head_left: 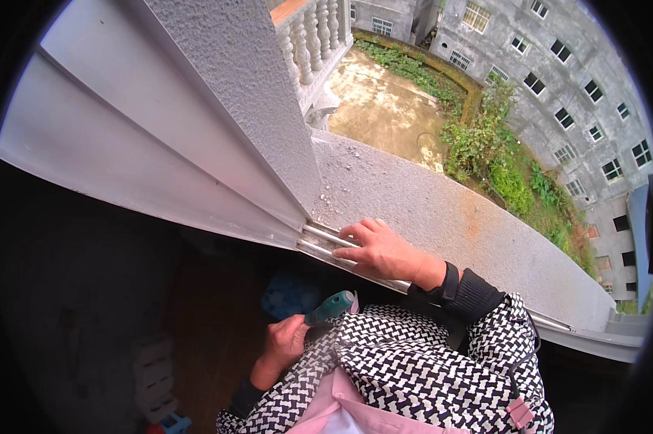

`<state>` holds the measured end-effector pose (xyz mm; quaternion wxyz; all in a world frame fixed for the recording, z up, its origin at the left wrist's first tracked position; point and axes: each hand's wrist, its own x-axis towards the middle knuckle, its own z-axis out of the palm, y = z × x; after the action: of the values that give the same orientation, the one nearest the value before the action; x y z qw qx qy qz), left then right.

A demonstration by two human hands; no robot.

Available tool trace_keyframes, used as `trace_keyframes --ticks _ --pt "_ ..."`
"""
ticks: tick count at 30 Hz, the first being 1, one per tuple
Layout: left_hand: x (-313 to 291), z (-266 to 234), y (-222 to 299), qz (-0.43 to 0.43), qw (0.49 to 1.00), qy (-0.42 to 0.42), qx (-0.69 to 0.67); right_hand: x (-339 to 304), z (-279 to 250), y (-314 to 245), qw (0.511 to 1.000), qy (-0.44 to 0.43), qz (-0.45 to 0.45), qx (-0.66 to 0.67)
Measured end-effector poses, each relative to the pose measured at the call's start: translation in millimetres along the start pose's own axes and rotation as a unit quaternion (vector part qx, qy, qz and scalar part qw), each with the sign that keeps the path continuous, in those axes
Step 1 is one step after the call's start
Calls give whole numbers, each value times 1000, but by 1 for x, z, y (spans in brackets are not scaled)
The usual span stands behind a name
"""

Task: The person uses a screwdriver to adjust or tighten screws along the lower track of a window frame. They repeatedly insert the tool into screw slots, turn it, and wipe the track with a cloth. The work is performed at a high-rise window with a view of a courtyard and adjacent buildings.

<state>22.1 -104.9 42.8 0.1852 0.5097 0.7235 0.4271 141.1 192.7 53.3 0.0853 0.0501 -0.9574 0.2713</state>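
Note:
My right hand (381,253) rests on the metal track (319,233) of a window sill, fingers spread and fingertips touching the rails. It seems to hold nothing. Lower and to the left, close to my body, my left hand (286,340) is closed around one end of a screwdriver (328,309) with a teal-green handle. The handle points up and right from the fist; its shaft is hidden by the hand and the sleeve. At the track's left end, a white window frame (218,173) meets the sill.
A rough grey ledge (413,195) lies outside the track, with crumbs of debris near the wall corner. Beyond it is a drop to a yard (384,94) with plants. Inside, a blue bag-like thing (289,295) and a pale stacked object (154,376) sit in dim light.

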Motion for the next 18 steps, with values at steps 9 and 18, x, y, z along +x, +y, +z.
trace_keyframes --ticks 9,18 --pt "-45 7 -11 -112 993 18 -34 44 27 20 990 -52 16 -127" --pt "-53 8 -14 -99 992 51 -54 39 35 28 993 43 -76 -81"
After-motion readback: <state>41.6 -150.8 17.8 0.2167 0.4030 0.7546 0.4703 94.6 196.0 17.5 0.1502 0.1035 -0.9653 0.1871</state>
